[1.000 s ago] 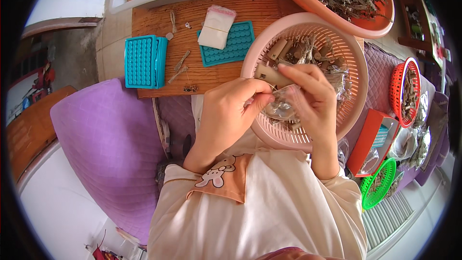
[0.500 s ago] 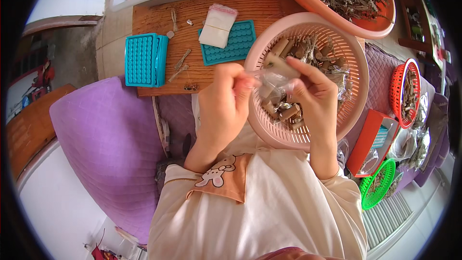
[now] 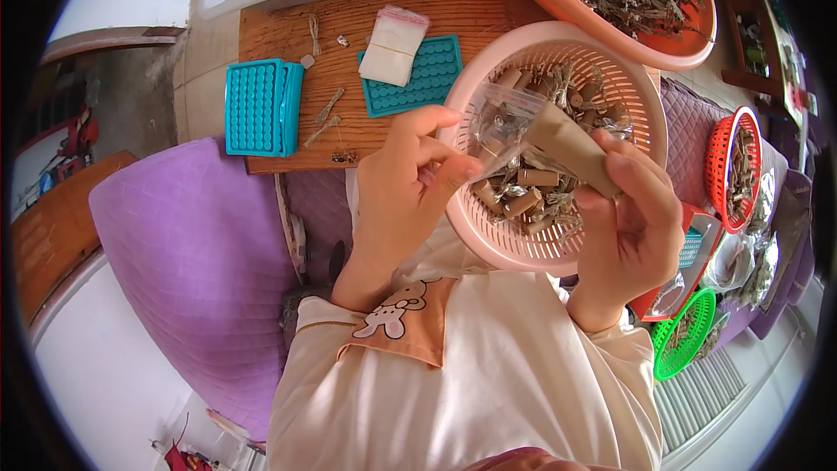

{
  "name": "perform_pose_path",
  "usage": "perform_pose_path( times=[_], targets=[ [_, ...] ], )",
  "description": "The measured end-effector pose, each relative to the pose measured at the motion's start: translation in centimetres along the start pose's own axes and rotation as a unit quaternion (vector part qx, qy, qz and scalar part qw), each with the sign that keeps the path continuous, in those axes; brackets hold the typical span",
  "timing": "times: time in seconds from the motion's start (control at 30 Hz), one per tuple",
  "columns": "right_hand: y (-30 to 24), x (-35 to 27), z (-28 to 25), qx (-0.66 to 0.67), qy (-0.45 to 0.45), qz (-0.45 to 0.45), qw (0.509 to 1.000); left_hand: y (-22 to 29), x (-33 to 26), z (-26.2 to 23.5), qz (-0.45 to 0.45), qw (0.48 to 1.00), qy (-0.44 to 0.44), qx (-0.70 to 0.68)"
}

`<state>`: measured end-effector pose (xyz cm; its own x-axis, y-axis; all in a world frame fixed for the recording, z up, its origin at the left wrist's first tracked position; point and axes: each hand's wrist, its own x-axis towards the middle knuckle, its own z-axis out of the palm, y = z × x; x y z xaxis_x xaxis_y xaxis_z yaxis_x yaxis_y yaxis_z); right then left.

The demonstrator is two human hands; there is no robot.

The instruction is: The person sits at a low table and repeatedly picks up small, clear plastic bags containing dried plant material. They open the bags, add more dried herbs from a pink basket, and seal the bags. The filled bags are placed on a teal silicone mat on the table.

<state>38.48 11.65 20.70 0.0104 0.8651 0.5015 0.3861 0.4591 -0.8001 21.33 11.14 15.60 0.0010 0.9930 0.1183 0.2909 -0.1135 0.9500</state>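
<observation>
Above a pink slotted basket, my left hand pinches the edge of a small clear plastic bag. My right hand grips a brown paper-like tube by its lower end, and the tube's upper end is against the bag; whether it is inside the mouth, I cannot tell. Below in the basket lie more short brown tubes, clear bags and dried plant stems. Left of it on the wooden table, a stack of white bags rests on a teal dimpled tray.
More teal trays stand at the table's left edge. A white tub of brown pieces and an orange basin of dried plants sit at the back. Red and green baskets are at right; a purple quilted cover is left.
My right hand has moved right and nearer to me, and the brown tube now shows plainly in it. The bag, bunched between both hands before, is spread out from my left hand.
</observation>
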Motion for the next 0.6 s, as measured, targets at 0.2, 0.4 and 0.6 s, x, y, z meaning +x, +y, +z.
perform_pose_path(
  times=[0.2, 0.4, 0.6],
  targets=[
    [-0.2, 2.3, 0.0, -0.155, -0.060, -0.033, 0.986, 1.0, 0.0, 0.0, 0.033, 0.999, -0.017, 0.000],
    [-0.1, 3.6, -0.2, -0.142, -0.153, 0.002, 0.978, 0.8, 0.2, -0.2, 0.075, 0.995, -0.045, 0.038],
    [1.2, 5.1, -1.0, -0.052, -0.270, 0.034, 0.961, 0.5, 0.6, -0.2, 0.073, 0.995, -0.062, 0.040]
  ],
)
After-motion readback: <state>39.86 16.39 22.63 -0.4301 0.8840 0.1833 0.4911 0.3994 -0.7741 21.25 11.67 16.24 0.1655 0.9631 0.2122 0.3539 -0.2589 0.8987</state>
